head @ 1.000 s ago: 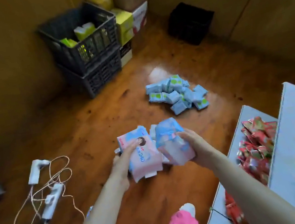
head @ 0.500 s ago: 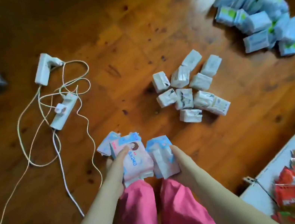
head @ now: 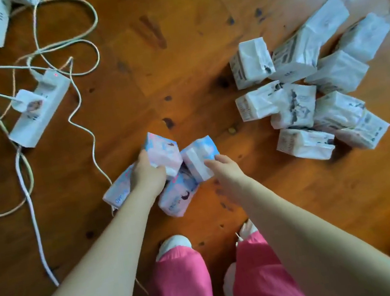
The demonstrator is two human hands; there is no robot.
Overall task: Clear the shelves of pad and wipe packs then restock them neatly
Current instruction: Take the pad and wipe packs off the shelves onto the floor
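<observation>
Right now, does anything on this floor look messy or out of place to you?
Yes. White packs lie in a loose, crooked heap on the wooden floor, not shelved. White cords around the power strip sprawl in tangled loops, one running right up to the pink-and-blue packs, which looks like an easy snag.

Head-worn view, steeply down, close above floor (head: 172,55)
</observation>
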